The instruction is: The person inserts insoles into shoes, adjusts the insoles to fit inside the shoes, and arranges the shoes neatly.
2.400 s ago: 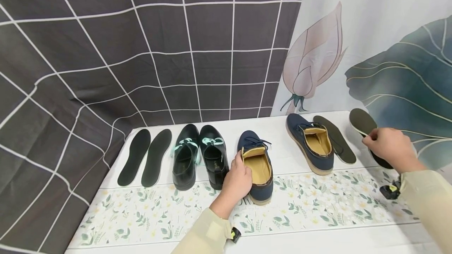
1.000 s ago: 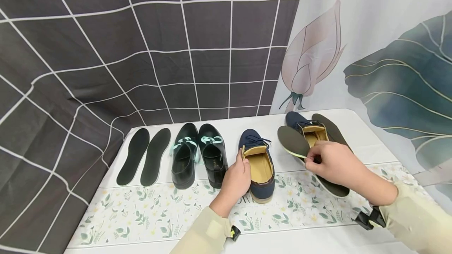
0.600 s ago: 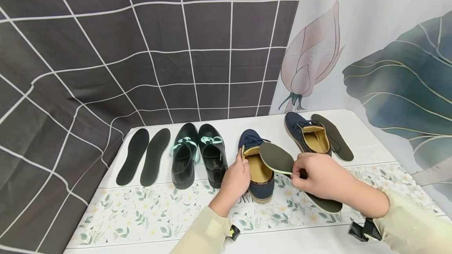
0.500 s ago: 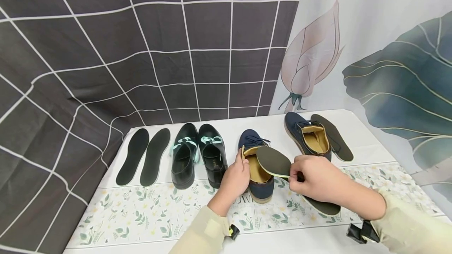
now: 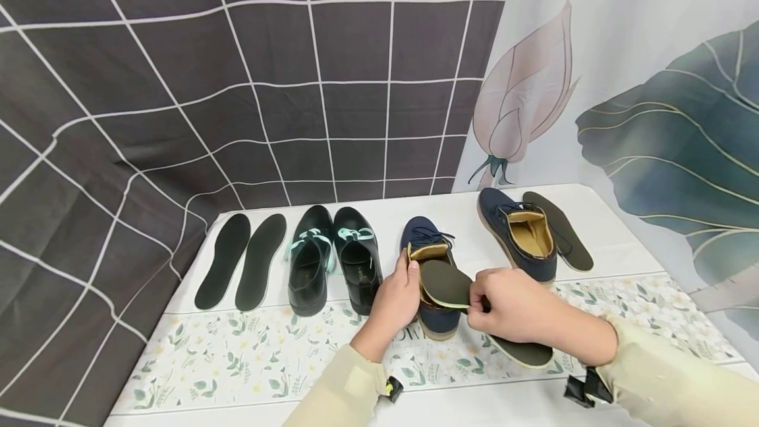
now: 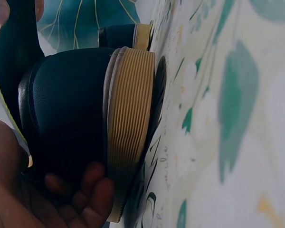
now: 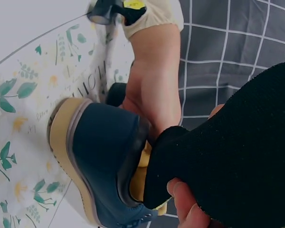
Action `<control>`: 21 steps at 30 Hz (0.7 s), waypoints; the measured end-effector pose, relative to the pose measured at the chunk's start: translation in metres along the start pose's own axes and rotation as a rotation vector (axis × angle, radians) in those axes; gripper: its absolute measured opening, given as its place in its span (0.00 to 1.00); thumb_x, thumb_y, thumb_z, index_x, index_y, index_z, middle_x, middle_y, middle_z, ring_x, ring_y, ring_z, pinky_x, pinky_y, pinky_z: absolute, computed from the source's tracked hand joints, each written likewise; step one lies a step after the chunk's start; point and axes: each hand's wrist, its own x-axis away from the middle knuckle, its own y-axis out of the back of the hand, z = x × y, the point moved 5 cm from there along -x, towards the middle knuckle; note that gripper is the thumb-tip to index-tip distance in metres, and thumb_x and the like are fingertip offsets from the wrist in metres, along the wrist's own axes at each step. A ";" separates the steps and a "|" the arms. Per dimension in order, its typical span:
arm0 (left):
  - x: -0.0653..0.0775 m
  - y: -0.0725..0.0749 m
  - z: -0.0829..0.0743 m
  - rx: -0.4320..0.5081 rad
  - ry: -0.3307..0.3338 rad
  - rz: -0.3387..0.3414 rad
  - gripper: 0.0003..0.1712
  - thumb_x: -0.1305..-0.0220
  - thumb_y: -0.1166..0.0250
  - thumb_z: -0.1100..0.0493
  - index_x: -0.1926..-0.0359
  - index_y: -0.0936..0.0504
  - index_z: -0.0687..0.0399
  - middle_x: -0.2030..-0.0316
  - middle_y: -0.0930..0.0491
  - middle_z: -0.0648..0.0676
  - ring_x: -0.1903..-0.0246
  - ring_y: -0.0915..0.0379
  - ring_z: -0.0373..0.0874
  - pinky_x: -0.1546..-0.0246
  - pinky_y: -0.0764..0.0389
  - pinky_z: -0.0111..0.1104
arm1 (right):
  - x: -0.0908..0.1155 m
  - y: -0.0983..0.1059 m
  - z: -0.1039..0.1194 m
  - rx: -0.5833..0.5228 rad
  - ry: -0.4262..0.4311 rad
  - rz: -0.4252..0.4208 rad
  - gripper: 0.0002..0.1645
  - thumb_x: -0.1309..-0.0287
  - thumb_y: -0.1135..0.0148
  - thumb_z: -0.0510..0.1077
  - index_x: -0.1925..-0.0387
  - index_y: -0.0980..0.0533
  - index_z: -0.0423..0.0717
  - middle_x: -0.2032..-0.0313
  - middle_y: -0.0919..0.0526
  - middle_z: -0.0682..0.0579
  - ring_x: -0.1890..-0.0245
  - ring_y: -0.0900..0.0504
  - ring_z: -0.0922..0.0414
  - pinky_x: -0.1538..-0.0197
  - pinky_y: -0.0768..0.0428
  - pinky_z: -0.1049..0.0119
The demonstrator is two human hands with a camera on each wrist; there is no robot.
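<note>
The left hand (image 5: 394, 295) grips the left side of a navy shoe (image 5: 439, 323). Just to the right, the right hand (image 5: 511, 305) pinches an insole (image 5: 446, 284) near its middle, the far-left end over the shoe's opening, the near-right end sticking out past the hand. The insole is dark and thin, with a yellow-green edge; the shoe has a tan lining (image 5: 427, 253) and ridged sole (image 6: 130, 95).

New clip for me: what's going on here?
Someone's left hand holds a navy shoe at its opening while the right hand pinches a dark insole, one end at that opening, most of it outside. A second navy shoe stands to the right beside another insole. Black shoes stand to the left.
</note>
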 end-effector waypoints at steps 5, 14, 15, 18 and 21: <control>0.000 -0.001 0.000 0.000 0.003 0.004 0.35 0.18 0.63 0.41 0.21 0.48 0.54 0.29 0.29 0.65 0.34 0.30 0.63 0.34 0.27 0.61 | -0.006 -0.008 0.002 0.007 -0.010 0.023 0.19 0.60 0.35 0.42 0.91 0.34 0.63 0.85 0.35 0.65 0.85 0.38 0.68 0.79 0.36 0.71; 0.000 -0.002 -0.001 -0.038 -0.057 -0.039 0.34 0.18 0.63 0.45 0.22 0.46 0.59 0.34 0.25 0.70 0.40 0.24 0.64 0.40 0.22 0.61 | -0.020 -0.018 0.004 -0.019 -0.053 0.062 0.20 0.61 0.36 0.43 0.93 0.36 0.62 0.88 0.36 0.65 0.86 0.37 0.66 0.80 0.37 0.70; 0.000 -0.002 -0.001 -0.040 -0.067 -0.048 0.33 0.17 0.63 0.45 0.23 0.45 0.60 0.35 0.24 0.70 0.41 0.24 0.64 0.41 0.22 0.61 | -0.022 -0.019 0.004 -0.021 -0.060 0.066 0.20 0.61 0.36 0.43 0.93 0.36 0.62 0.88 0.37 0.65 0.86 0.37 0.65 0.80 0.38 0.69; 0.000 -0.001 -0.002 -0.046 -0.084 -0.074 0.32 0.17 0.63 0.46 0.23 0.43 0.61 0.36 0.23 0.71 0.42 0.22 0.65 0.43 0.20 0.60 | -0.025 -0.022 0.004 -0.028 -0.075 0.077 0.20 0.60 0.36 0.43 0.94 0.36 0.61 0.89 0.38 0.64 0.87 0.38 0.65 0.80 0.39 0.69; 0.000 -0.001 -0.001 -0.054 -0.098 -0.097 0.31 0.17 0.62 0.48 0.24 0.42 0.61 0.37 0.22 0.71 0.44 0.21 0.64 0.44 0.19 0.60 | -0.029 -0.024 0.003 -0.027 -0.087 0.084 0.20 0.60 0.36 0.44 0.94 0.36 0.61 0.89 0.38 0.65 0.87 0.37 0.65 0.81 0.39 0.69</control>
